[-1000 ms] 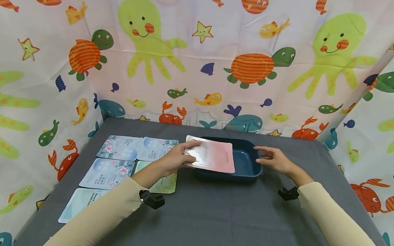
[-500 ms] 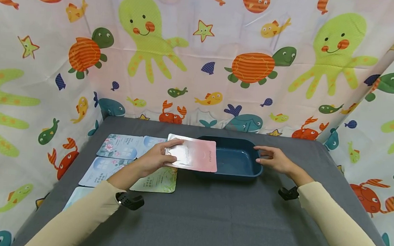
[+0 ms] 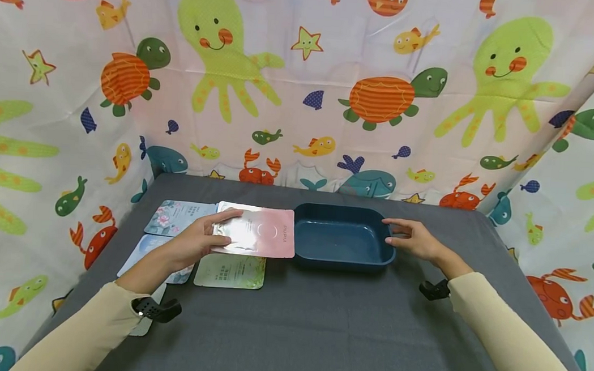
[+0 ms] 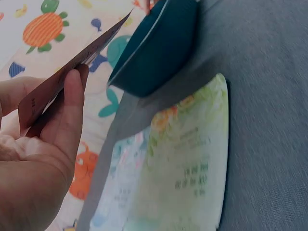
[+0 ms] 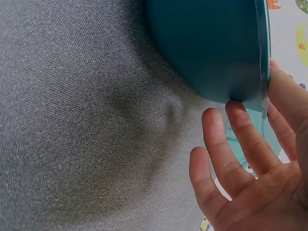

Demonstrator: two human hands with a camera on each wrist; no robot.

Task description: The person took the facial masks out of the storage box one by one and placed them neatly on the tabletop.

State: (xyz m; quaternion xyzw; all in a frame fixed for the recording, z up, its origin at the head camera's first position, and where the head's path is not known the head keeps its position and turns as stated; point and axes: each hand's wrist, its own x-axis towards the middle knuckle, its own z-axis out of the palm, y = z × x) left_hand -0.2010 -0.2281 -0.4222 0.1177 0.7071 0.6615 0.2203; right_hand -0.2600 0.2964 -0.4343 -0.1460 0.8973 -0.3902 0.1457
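My left hand (image 3: 194, 239) pinches a pink and silver sheet mask packet (image 3: 268, 232), thumb on top. It holds the packet in the air over the laid-out packets, its right end beside the dark blue plastic tub (image 3: 343, 264). From the left wrist, the packet (image 4: 67, 72) appears almost edge-on between thumb and fingers. At the tub's right end, my right hand (image 3: 416, 241) holds the rim. In the right wrist view, one digit reaches over the tub's rim (image 5: 263, 57) while other fingertips (image 5: 236, 107) lie by its outer wall.
Flat on the grey cloth (image 3: 319, 323) lie a green floral packet (image 3: 230, 271), a blue floral packet (image 3: 172, 217) and others partly covered by my left arm. A printed sea-animal curtain (image 3: 307, 106) encloses the back and sides.
My left hand has carried the pink packet leftward, from over the tub to above the laid-out packets, uncovering the tub's inside. My right hand has stayed at the rim.
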